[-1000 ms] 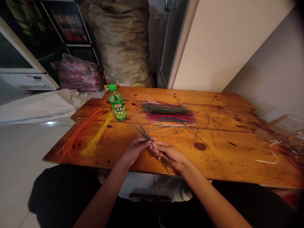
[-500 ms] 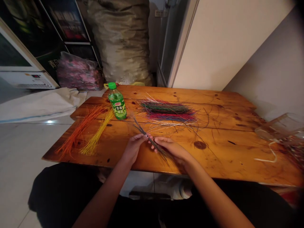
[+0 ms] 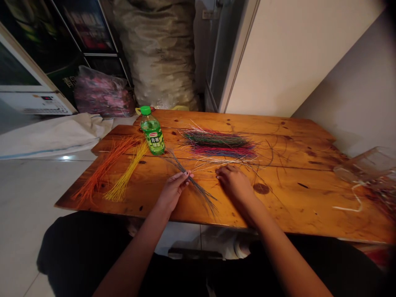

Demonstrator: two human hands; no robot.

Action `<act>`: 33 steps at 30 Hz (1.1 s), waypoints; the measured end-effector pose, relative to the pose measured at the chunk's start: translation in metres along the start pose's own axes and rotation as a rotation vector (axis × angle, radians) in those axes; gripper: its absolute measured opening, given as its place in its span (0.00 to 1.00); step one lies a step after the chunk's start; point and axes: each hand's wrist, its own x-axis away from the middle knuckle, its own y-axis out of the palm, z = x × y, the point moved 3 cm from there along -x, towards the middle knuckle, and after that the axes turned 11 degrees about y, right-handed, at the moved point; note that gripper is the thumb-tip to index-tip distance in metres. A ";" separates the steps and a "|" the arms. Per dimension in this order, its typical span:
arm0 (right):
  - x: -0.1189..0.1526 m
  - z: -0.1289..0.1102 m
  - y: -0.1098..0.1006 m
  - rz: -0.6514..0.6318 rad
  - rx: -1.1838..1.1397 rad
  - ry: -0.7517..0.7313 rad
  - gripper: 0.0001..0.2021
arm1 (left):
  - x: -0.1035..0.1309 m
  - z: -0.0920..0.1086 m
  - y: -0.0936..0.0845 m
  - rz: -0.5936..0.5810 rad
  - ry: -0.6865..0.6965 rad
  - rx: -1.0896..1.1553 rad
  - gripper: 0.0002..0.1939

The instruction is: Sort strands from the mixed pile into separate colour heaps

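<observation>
My left hand (image 3: pixel 177 185) is closed, pinching a bundle of thin dark grey strands (image 3: pixel 199 189) at its middle. The bundle slants over the table, both its ends fanned out. My right hand (image 3: pixel 235 180) is down at the wooden table, its fingers curled together beside some loose pale strands (image 3: pixel 206 164). Whether a strand is between those fingertips is hidden. Just beyond lies a heap of thin strands, with a green bunch (image 3: pixel 218 139) on top and pink-red strands (image 3: pixel 204 152) showing below it.
A green-capped drink bottle (image 3: pixel 153 134) stands on the table (image 3: pixel 291 202). Left of it lie a yellow bunch (image 3: pixel 126 175) and an orange bunch (image 3: pixel 103 169) of strands. A clear plastic container (image 3: pixel 368 165) rests at the right. Behind the table stands a large sack (image 3: pixel 159 53).
My right hand has let go of the grey bundle and moved right and away from me, down to the table. My left hand keeps the bundle and has shifted slightly left.
</observation>
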 end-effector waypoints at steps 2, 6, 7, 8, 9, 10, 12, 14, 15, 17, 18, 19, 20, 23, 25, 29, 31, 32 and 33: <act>0.000 -0.002 0.001 0.004 0.041 0.000 0.09 | 0.000 -0.001 0.000 0.002 -0.010 0.007 0.10; 0.000 -0.005 0.004 0.036 0.104 -0.041 0.10 | 0.001 -0.003 -0.001 -0.008 -0.029 0.029 0.10; 0.000 -0.006 0.005 0.043 0.119 -0.062 0.10 | 0.001 -0.004 0.000 -0.013 -0.032 0.031 0.09; 0.000 -0.006 0.007 0.048 0.134 -0.083 0.10 | 0.002 -0.004 0.000 -0.016 -0.035 0.032 0.09; 0.000 -0.006 0.009 0.052 0.147 -0.099 0.10 | 0.002 -0.005 0.000 -0.016 -0.036 0.034 0.09; -0.001 -0.006 0.011 0.056 0.158 -0.108 0.10 | 0.002 -0.005 0.000 -0.015 -0.035 0.037 0.10; -0.001 -0.005 0.014 0.061 0.166 -0.115 0.10 | 0.002 -0.006 -0.001 -0.006 -0.037 0.045 0.09; 0.000 -0.005 0.015 0.065 0.130 -0.124 0.09 | 0.002 -0.006 -0.001 -0.002 -0.035 0.051 0.09; 0.000 -0.005 0.016 0.065 0.094 -0.128 0.09 | 0.001 -0.006 -0.001 -0.005 -0.032 0.055 0.08; 0.002 -0.006 0.016 0.067 0.007 -0.125 0.09 | 0.001 -0.007 -0.002 -0.015 -0.026 0.062 0.08; 0.002 -0.007 0.016 0.065 -0.032 -0.120 0.09 | 0.000 -0.008 -0.002 -0.023 -0.024 0.066 0.09; 0.003 -0.008 0.016 0.063 -0.061 -0.114 0.09 | 0.000 -0.008 -0.002 -0.028 -0.024 0.069 0.09; 0.004 -0.010 0.017 0.060 -0.079 -0.109 0.08 | -0.001 -0.009 -0.002 -0.031 -0.028 0.071 0.09; 0.005 -0.016 0.017 0.067 -0.055 -0.100 0.07 | -0.001 -0.010 -0.002 -0.024 -0.035 0.080 0.10; 0.007 -0.019 0.018 0.091 0.004 -0.111 0.09 | -0.001 -0.010 -0.002 -0.014 -0.039 0.084 0.10; 0.009 -0.021 0.017 0.118 -0.015 -0.148 0.10 | 0.000 -0.009 -0.001 -0.004 -0.031 0.093 0.10; 0.009 -0.020 0.015 0.133 -0.073 -0.148 0.10 | -0.001 -0.009 -0.002 -0.002 -0.027 0.095 0.10; 0.009 -0.019 0.014 0.148 -0.092 -0.145 0.11 | -0.001 -0.009 -0.002 -0.003 -0.027 0.094 0.10; 0.009 -0.018 0.012 0.165 -0.102 -0.141 0.11 | -0.001 -0.009 -0.001 -0.003 -0.028 0.093 0.10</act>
